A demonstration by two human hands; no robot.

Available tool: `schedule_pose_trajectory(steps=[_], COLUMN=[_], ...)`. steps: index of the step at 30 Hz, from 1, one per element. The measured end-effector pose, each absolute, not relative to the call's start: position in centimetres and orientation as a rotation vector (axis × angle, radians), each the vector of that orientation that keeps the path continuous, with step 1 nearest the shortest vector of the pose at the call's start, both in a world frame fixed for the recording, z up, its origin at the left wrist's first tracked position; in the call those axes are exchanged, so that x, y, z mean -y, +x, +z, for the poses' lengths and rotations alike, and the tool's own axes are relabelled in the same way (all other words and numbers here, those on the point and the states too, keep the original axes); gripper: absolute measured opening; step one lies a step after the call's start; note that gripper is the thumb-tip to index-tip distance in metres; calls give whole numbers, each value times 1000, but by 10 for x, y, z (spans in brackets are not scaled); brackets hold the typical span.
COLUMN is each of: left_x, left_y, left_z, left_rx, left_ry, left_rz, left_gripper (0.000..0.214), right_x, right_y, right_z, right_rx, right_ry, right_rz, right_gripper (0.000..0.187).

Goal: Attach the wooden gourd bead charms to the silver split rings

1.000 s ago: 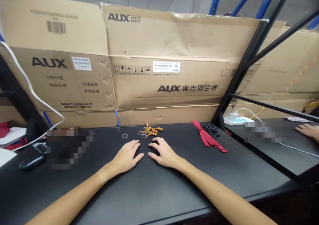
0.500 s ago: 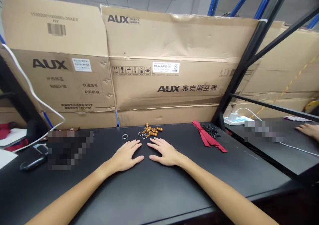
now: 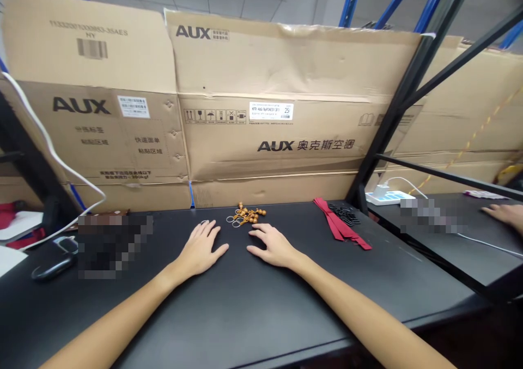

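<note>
My left hand (image 3: 199, 250) rests on the black table with fingers spread, its fingertips at a loose metal ring (image 3: 204, 221) that they partly cover. To the right, my right hand (image 3: 271, 247) lies with fingers apart and nothing in them. Just beyond its fingertips is a small pile of golden-brown bead charms (image 3: 250, 214). Metal key rings (image 3: 236, 223) stick out from the pile's near left side, between my two hands. Whether my left fingertips press on the loose ring, I cannot tell.
Red ribbon strips (image 3: 341, 224) and black clasp-like pieces (image 3: 345, 213) lie at the right. A black computer mouse (image 3: 53, 268) is at the left, by a blurred-out item. Cardboard (image 3: 269, 162) walls the back. Past the black frame (image 3: 392, 123) are a power strip (image 3: 390, 197) and another person's hand (image 3: 504, 214).
My left hand has moved left and slightly forward, so its fingertips now partly cover the loose ring. My right hand has shifted slightly right, and its fingers are more bent.
</note>
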State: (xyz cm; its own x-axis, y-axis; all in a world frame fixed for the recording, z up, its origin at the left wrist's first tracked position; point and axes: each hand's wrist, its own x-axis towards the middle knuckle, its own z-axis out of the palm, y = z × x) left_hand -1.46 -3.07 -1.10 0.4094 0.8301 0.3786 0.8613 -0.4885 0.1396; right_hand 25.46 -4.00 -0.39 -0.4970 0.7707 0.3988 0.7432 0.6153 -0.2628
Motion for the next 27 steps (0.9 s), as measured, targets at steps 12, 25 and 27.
schedule_pose_trajectory(steps=[12,25,27], left_x=[30,39,40], left_y=[-13,-8,-7], left_z=[-12,-3,-1], left_rx=[1625,1383,1364], left_ry=[-2576,-2752,-2768], left_rz=[-545,-603,-601], left_gripper=[57,41,39], right_x=[-6,3,5], right_y=[281,278,277], right_z=[-12,-8,-7], right_rx=[2243,2190,2188], right_ry=[-1513,-1420,-1357], right_rz=[108,-126,-112], right_gripper=[69,11,3])
